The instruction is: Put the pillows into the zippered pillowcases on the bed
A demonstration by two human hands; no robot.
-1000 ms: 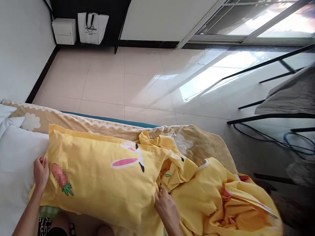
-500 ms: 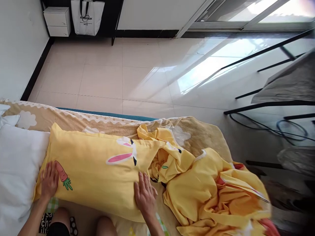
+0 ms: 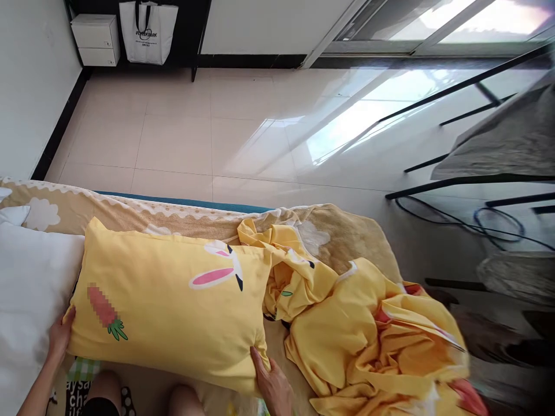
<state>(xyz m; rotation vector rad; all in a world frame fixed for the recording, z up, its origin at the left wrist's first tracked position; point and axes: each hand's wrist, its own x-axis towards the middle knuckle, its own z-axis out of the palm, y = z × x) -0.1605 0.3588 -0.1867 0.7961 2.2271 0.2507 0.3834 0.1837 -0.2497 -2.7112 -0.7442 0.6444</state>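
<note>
A yellow pillow (image 3: 169, 300) with a rabbit print and a carrot print lies across the bed in front of my knees. My left hand (image 3: 62, 333) grips its lower left edge, thumb on top and the other fingers hidden beneath. At the opposite end, my right hand (image 3: 272, 378) pinches the lower right side, where the cloth puckers around the thumb. Touching the left end is a white pillow (image 3: 37, 289). Crumpled yellow bedding (image 3: 338, 329) with orange and red patches is heaped to the right of the pillow.
A tan blanket (image 3: 347, 231) with white cloud shapes covers the bed. Beyond its edge lies the tiled floor (image 3: 173, 144). White boxes (image 3: 95, 40) and a white tote bag (image 3: 150, 34) stand at the far wall. Black metal legs (image 3: 433, 185) and cables (image 3: 498, 228) are at the right.
Both hands lay flat on top of the pillow before; now they hold its two ends. The pillow's left end has shifted slightly, and its right end looks squarer.
</note>
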